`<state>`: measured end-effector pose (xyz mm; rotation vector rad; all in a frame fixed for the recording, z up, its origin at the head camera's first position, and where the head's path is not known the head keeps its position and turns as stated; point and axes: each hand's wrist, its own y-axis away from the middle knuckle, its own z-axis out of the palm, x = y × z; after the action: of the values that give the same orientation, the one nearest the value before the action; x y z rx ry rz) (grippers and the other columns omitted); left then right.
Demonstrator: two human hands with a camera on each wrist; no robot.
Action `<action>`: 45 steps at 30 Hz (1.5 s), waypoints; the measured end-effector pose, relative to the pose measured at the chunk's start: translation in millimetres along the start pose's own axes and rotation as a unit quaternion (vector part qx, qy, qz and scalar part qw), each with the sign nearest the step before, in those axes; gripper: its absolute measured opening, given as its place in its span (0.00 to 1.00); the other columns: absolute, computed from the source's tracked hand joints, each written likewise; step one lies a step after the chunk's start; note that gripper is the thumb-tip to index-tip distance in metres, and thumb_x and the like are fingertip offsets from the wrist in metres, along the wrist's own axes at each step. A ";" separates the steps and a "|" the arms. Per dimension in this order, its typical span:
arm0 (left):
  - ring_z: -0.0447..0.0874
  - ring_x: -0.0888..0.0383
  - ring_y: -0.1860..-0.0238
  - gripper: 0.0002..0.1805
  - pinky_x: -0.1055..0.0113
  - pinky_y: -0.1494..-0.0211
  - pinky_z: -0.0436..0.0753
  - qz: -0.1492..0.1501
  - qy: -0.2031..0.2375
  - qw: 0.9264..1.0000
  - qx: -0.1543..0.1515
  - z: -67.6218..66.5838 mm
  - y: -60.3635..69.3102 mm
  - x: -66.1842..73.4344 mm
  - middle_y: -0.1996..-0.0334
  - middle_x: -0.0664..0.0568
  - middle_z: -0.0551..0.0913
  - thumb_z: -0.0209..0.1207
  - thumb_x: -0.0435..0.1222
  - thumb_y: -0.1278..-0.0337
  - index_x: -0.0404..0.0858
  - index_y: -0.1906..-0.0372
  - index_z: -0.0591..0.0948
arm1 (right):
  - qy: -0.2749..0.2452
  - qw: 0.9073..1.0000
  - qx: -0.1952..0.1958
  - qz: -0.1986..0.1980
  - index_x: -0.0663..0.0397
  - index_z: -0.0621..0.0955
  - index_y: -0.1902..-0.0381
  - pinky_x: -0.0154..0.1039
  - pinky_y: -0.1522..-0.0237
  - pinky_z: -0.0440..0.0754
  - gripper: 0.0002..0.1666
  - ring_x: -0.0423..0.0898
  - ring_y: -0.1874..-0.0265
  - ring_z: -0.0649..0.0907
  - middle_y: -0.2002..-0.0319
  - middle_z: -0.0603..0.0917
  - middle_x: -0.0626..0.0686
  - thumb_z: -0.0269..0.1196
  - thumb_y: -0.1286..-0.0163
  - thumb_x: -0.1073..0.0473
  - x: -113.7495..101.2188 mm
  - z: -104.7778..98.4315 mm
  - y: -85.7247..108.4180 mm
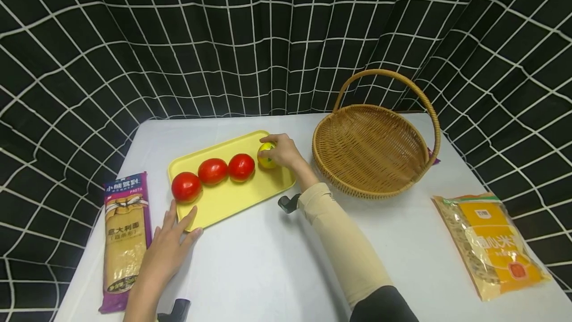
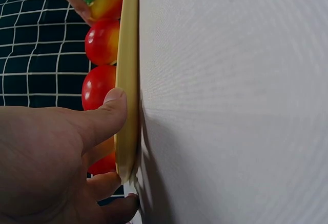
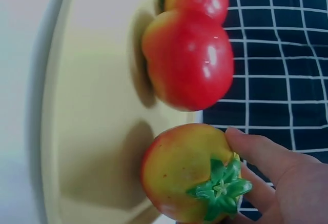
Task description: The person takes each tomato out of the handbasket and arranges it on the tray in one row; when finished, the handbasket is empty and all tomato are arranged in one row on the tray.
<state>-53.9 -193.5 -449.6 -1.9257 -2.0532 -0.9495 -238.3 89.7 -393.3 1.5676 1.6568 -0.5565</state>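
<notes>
My right hand (image 1: 282,152) grips a yellow-red toy tomato (image 3: 187,170) with a green leafy top, at the right part of the yellow tray (image 1: 223,208). Left of it, several red tomatoes sit in a row on the tray: one nearest the held one (image 1: 242,167), a middle one (image 1: 212,171) and one at the left end (image 1: 186,187). At the tray's near left corner, my left hand (image 1: 165,250) holds the rim. In the left wrist view its thumb (image 2: 115,106) lies against the rim, its other fingers around the corner.
A wicker basket (image 1: 371,148) with a tall handle stands right of the tray, close to my right forearm. Left of my left hand lies a purple pasta packet (image 1: 127,237). An orange-and-clear food bag (image 1: 491,242) lies at the right. Black gridded cloth (image 1: 277,39) surrounds the white table.
</notes>
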 end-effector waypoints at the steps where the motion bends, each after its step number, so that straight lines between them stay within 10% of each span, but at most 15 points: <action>1: 0.31 0.25 0.16 0.38 0.26 0.17 0.37 0.002 0.000 1.000 0.001 -0.1 0.2 0.4 0.14 0.35 0.28 0.55 0.52 0.21 0.44 0.15 0.59 | 0.006 1.000 -0.001 0.000 0.52 0.83 0.31 0.49 0.17 0.66 0.28 0.56 0.21 0.70 0.22 0.74 0.58 0.72 0.28 0.58 1.2 0.7 -0.7; 24: 0.32 0.25 0.16 0.38 0.25 0.18 0.38 0.007 -0.003 1.000 0.005 0.6 0.6 0.0 0.14 0.34 0.29 0.55 0.52 0.21 0.43 0.15 0.60 | 0.007 1.000 -0.001 0.017 0.48 0.74 0.22 0.48 0.25 0.76 0.33 0.55 0.37 0.76 0.26 0.76 0.61 0.63 0.21 0.50 10.6 10.3 -4.2; 45: 0.31 0.25 0.16 0.39 0.25 0.18 0.38 0.000 -0.003 1.000 -0.001 -1.2 1.1 1.5 0.15 0.34 0.28 0.55 0.52 0.21 0.44 0.15 0.59 | -0.006 1.000 0.025 0.002 0.49 0.74 0.23 0.51 0.18 0.68 0.33 0.57 0.26 0.75 0.23 0.73 0.62 0.65 0.22 0.49 11.1 2.5 0.7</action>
<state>-53.4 -193.0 -447.5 -1.9311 -2.0568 -0.9484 -236.4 95.0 -403.2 1.5997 1.6416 -0.6082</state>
